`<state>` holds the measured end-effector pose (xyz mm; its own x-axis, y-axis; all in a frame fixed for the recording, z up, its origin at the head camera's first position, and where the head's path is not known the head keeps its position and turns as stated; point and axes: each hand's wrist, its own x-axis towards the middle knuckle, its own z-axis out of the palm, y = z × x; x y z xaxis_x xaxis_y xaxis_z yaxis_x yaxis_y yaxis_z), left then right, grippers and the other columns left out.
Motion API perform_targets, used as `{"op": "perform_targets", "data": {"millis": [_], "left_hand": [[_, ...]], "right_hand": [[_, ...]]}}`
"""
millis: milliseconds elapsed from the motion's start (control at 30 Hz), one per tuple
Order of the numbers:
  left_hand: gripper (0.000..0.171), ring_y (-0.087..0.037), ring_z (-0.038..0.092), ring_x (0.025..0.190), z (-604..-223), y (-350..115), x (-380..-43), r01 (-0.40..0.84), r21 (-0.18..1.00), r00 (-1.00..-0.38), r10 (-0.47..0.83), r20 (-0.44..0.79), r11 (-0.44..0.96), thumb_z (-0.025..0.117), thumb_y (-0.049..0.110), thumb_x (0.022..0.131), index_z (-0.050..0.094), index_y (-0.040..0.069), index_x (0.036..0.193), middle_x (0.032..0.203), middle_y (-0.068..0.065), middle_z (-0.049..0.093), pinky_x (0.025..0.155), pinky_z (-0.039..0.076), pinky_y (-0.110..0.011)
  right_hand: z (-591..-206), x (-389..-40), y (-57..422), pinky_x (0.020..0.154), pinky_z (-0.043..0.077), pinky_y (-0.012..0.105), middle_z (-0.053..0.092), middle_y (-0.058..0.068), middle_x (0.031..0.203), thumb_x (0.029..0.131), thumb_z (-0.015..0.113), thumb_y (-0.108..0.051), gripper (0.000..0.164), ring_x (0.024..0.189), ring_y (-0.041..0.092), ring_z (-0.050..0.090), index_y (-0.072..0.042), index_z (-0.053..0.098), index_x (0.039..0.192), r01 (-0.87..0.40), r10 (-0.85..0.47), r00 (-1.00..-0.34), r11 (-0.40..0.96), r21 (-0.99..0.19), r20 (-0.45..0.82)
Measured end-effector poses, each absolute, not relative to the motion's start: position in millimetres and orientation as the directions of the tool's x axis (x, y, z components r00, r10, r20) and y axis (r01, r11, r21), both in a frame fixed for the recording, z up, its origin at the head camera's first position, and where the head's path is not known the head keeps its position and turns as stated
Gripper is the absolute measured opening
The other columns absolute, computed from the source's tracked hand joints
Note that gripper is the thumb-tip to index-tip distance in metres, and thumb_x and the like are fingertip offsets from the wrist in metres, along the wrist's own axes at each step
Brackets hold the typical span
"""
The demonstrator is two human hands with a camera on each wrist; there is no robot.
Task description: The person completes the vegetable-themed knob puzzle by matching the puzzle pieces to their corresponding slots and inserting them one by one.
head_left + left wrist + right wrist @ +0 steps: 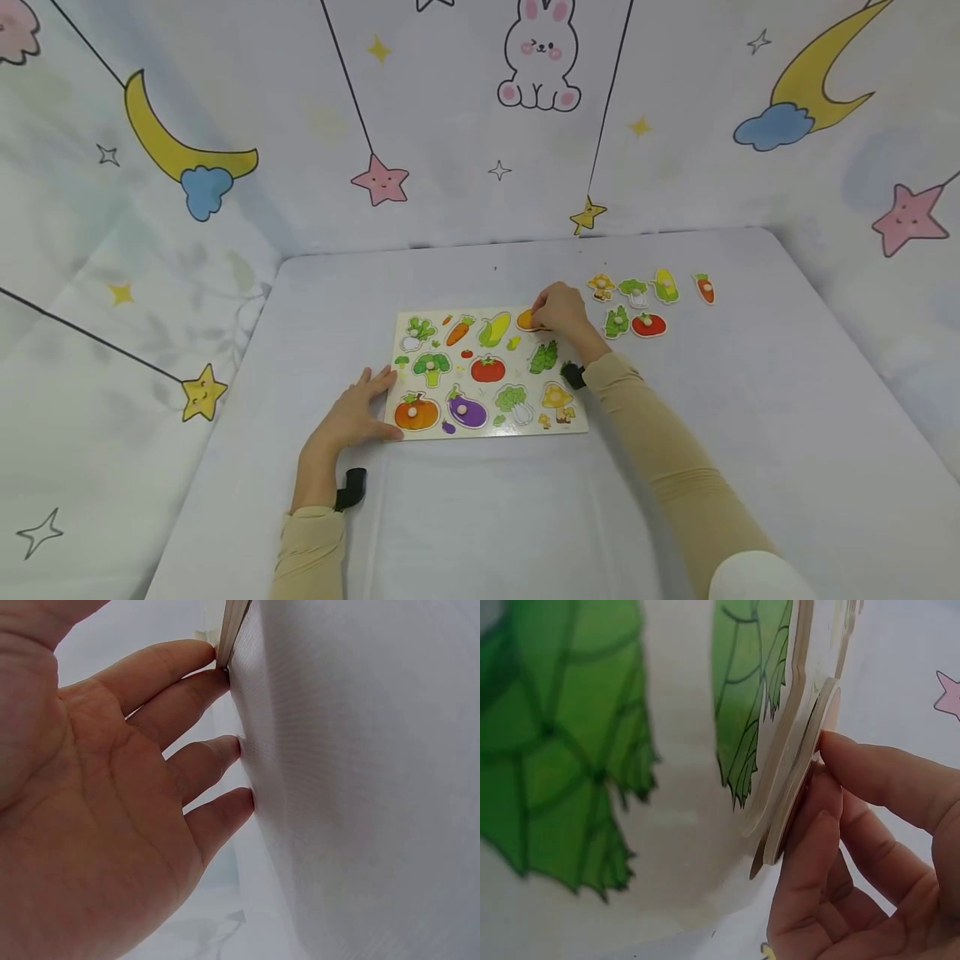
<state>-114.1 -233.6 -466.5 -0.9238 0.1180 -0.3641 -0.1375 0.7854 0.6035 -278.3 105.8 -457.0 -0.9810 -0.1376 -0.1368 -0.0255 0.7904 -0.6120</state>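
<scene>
A pale wooden puzzle board [480, 427] with printed vegetables lies on the table. At its upper right corner my right hand [564, 315] pinches a flat orange puzzle piece [527, 322]. In the right wrist view, thumb and fingers grip the thin wooden piece from its face, tilted against the board; whether it sits in its recess I cannot tell. My left hand [358, 414] rests at the board's left edge, fingers spread, thumb near the lower left corner. In the left wrist view the fingertips [221, 682] touch the board's edge and the tablecloth. Knobbed pumpkin [417, 413], eggplant [467, 410] and broccoli [432, 367] pieces sit in the board.
Right of the board, loose knobbed pieces lie on the white table: mushroom [601, 287], leafy green [633, 292], corn [665, 286], carrot [704, 288], asparagus [617, 322] and tomato [648, 325]. A cartoon-printed curtain [450, 108] stands behind the table and along its sides.
</scene>
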Motion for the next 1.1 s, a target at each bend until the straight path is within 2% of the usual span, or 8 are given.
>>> {"op": "perform_targets", "data": {"millis": [400, 600, 867, 1100], "left_hand": [[0.106, -0.053, 0.003, 0.146, -464, -230, -116, -0.152, 0.586, -0.918, 0.107, -0.383, 0.796, 0.088, 0.024, 0.067, 0.029, 0.016, 0.155, 0.164, -0.008, 0.016, 0.114, 0.009, -0.071], [0.106, -0.053, 0.004, 0.147, -463, -231, -115, -0.15, 0.584, -0.919, 0.106, -0.38, 0.797, 0.088, 0.024, 0.067, 0.03, 0.015, 0.154, 0.164, -0.007, 0.018, 0.114, 0.009, -0.071], [0.106, -0.05, 0.004, 0.148, -464, -231, -115, -0.147, 0.582, -0.92, 0.106, -0.378, 0.8, 0.088, 0.023, 0.067, 0.029, 0.015, 0.154, 0.164, -0.007, 0.018, 0.115, 0.009, -0.069], [0.107, -0.054, 0.003, 0.146, -464, -231, -114, -0.16, 0.582, -0.915, 0.1, -0.39, 0.797, 0.089, 0.024, 0.067, 0.029, 0.016, 0.155, 0.164, -0.008, 0.017, 0.114, 0.009, -0.071]], "right_hand": [[-454, -279, 113, 0.054, 0.044, 0.024, 0.071, 0.008, 0.074, 0.078, 0.074, -0.011, 0.008, 0.066, 0.021, 0.057, -0.004, 0.074, 0.081, -0.006, -0.137, -0.976, 0.794, -0.608, -0.169], [-454, -279, 113, 0.055, 0.043, 0.023, 0.071, 0.008, 0.076, 0.079, 0.074, -0.011, 0.008, 0.068, 0.02, 0.056, -0.004, 0.074, 0.083, -0.009, -0.156, -0.97, 0.792, -0.61, -0.188], [-454, -279, 113, 0.062, 0.046, 0.024, 0.071, 0.012, 0.089, 0.083, 0.075, -0.014, 0.014, 0.075, 0.021, 0.058, -0.002, 0.073, 0.09, 0.002, -0.162, -0.964, 0.787, -0.617, -0.209], [-447, -274, 130, 0.082, 0.05, 0.036, 0.066, 0.016, 0.11, 0.086, 0.072, -0.022, 0.031, 0.097, 0.028, 0.057, -0.001, 0.069, 0.109, 0.045, -0.176, -0.952, 0.725, -0.688, -0.249]]}}
